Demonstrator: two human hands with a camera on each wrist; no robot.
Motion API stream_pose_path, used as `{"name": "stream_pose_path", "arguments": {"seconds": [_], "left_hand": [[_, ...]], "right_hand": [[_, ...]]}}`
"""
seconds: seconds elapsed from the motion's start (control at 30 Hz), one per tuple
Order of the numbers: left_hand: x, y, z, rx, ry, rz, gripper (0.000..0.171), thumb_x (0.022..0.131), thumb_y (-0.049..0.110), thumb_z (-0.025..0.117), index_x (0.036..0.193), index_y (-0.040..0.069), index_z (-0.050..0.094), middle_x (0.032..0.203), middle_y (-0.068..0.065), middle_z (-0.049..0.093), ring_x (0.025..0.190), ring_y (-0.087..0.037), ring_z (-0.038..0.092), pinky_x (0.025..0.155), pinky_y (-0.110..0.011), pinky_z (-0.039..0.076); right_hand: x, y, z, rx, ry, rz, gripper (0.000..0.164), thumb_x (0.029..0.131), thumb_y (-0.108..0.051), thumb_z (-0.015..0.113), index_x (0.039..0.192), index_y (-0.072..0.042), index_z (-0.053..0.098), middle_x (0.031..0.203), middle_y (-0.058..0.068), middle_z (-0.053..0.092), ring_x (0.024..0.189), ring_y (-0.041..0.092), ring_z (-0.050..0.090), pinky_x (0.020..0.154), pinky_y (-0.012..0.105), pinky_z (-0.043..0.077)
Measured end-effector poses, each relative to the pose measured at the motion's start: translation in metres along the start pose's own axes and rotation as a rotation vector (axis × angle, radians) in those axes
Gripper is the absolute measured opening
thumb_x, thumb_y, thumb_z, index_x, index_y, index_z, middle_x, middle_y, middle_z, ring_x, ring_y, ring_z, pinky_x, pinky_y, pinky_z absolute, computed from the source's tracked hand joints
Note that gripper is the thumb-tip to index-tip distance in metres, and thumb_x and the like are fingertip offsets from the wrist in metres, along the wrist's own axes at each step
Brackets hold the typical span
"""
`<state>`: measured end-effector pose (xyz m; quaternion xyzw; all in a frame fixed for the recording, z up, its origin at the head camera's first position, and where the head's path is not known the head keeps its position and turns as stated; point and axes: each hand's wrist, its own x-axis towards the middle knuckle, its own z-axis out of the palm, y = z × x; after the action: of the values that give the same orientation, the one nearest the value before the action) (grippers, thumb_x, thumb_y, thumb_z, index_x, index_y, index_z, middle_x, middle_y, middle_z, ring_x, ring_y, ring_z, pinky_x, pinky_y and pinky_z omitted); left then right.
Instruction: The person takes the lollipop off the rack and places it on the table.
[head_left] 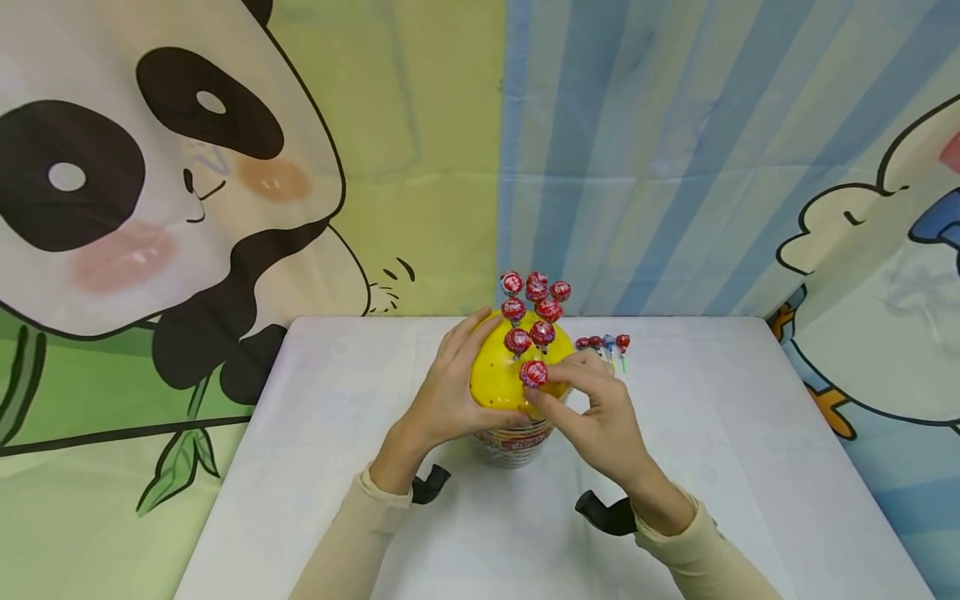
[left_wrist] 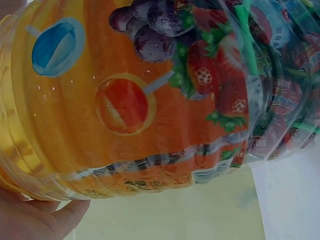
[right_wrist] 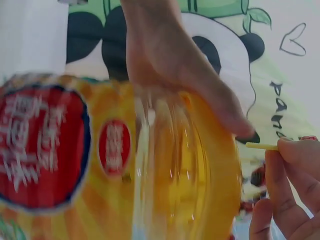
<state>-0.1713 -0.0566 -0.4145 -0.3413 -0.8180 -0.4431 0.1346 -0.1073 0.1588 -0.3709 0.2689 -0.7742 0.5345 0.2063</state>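
In the head view a clear plastic candy jar (head_left: 512, 452) stands upright with a domed yellow lid (head_left: 489, 377). My left hand (head_left: 441, 398) grips the lid from the left, thumb along the front and fingers at the back. Several red-wrapped lollipops (head_left: 517, 341) stand up from the lid. Between thumb and forefinger my right hand (head_left: 603, 408) pinches another red-wrapped lollipop (head_left: 533, 372) over the lid's front right. Its pale yellow stick (right_wrist: 261, 146) points at the dome in the right wrist view, the tip just short of the surface. Small holes dot the lid.
Behind the right hand, several more lollipops (head_left: 609, 342) lie on the white table (head_left: 720, 467). Wrapped candies with green sticks (left_wrist: 287, 100) fill the jar's lower part. A curtain (head_left: 420, 167) printed with cartoon animals hangs behind the table. Black wrist mounts (head_left: 603, 512) stick out by both cuffs.
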Motion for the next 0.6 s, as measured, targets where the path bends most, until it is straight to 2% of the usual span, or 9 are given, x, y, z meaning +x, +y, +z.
{"name": "stream_pose_path", "arguments": {"seconds": [0.13, 0.27, 0.47, 0.6], "left_hand": [[0.000, 0.000, 0.001, 0.000, -0.001, -0.007, 0.114, 0.064, 0.057, 0.090, 0.157, 0.023, 0.033, 0.161, 0.004, 0.025, 0.142, -0.020, 0.027, 0.102, -0.047, 0.046], [0.000, 0.000, 0.001, 0.015, -0.001, -0.016, 0.116, 0.062, 0.060, 0.089, 0.157, 0.024, 0.033, 0.161, 0.005, 0.025, 0.143, -0.019, 0.026, 0.104, -0.051, 0.044], [0.000, 0.000, 0.000, 0.037, 0.001, -0.025, 0.117, 0.061, 0.060, 0.090, 0.157, 0.024, 0.032, 0.161, 0.005, 0.024, 0.144, -0.019, 0.026, 0.105, -0.053, 0.041], [0.000, 0.000, 0.001, 0.027, -0.005, -0.027, 0.117, 0.062, 0.060, 0.090, 0.157, 0.024, 0.032, 0.161, 0.005, 0.024, 0.144, -0.019, 0.025, 0.105, -0.053, 0.041]], "right_hand": [[0.003, 0.005, -0.013, 0.001, 0.083, 0.022, 0.028, 0.079, 0.014, 0.076, 0.100, -0.005, 0.077, 0.092, 0.003, 0.067, 0.090, 0.021, 0.050, 0.083, 0.033, 0.038], [0.006, 0.021, -0.034, -0.040, 0.181, 0.081, 0.026, 0.080, 0.015, 0.075, 0.100, -0.002, 0.076, 0.093, 0.007, 0.069, 0.090, 0.019, 0.051, 0.082, 0.031, 0.037], [0.009, 0.067, -0.065, -0.139, 0.234, 0.304, 0.013, 0.088, 0.002, 0.074, 0.101, 0.000, 0.075, 0.097, 0.008, 0.070, 0.090, 0.015, 0.054, 0.086, 0.036, 0.036], [0.004, 0.106, -0.080, -0.184, 0.233, 0.405, 0.018, 0.092, -0.015, 0.074, 0.106, -0.003, 0.075, 0.099, 0.006, 0.070, 0.088, 0.011, 0.057, 0.084, 0.037, 0.037]]}}
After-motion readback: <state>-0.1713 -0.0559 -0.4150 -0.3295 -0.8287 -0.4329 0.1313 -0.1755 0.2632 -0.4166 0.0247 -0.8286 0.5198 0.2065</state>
